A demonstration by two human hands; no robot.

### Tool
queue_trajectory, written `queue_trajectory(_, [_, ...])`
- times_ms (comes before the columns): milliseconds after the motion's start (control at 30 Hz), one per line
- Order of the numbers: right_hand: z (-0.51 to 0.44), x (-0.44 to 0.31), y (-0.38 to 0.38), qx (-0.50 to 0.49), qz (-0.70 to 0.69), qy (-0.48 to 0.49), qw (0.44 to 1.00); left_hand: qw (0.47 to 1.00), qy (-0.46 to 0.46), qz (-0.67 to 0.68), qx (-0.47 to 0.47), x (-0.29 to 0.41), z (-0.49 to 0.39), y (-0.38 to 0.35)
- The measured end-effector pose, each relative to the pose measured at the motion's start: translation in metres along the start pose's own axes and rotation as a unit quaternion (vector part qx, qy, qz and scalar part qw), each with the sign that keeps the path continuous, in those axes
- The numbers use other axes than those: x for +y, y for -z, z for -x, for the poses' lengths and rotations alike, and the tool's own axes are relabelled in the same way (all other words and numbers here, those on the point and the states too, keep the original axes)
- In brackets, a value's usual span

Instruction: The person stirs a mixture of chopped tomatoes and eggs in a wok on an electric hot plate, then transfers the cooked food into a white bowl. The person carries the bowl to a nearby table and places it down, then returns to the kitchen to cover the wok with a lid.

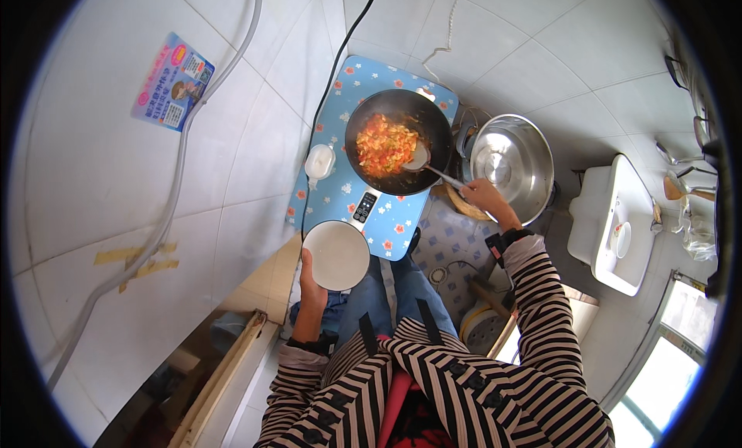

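My left hand (pixel 312 285) grips the rim of a round white bowl (pixel 336 255), which is held over the near edge of the table; nothing shows inside it. In my right hand (pixel 488 198) is the handle of a metal spatula (pixel 418 157). Its blade rests in a dark wok (pixel 432 126), at the right side of a heap of cooked red and yellow food (pixel 384 146). The wok sits on a cooker whose control panel (pixel 365 207) faces me, partly covered by the wok.
A blue flowered tabletop (pixel 328 203) bears the cooker and a small white container (pixel 319 161). To the right stands a large steel pot (pixel 510 164). A black cable (pixel 328 94) runs along the tiled wall at left. Farther right, a white sink (pixel 629 216) holds a bowl (pixel 621 240).
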State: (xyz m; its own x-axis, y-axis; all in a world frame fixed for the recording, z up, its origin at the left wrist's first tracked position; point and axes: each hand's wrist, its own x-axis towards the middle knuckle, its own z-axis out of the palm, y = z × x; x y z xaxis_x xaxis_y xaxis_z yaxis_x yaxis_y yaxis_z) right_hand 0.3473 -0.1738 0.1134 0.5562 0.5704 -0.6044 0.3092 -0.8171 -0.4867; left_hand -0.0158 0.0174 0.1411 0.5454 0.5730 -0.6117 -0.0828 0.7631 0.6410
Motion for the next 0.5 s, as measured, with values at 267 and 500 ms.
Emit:
queue_trajectory(267, [-0.043,-0.017,-0.087,-0.094,-0.344,-0.09,0.93,1.0,-0.01,-0.011,0.011,0.002,-0.026,0.0])
queue_trajectory(500, [-0.048,-0.031,-0.108,0.008,-0.334,-0.049,0.941,0.998,-0.015,-0.039,0.041,0.005,-0.058,-0.016])
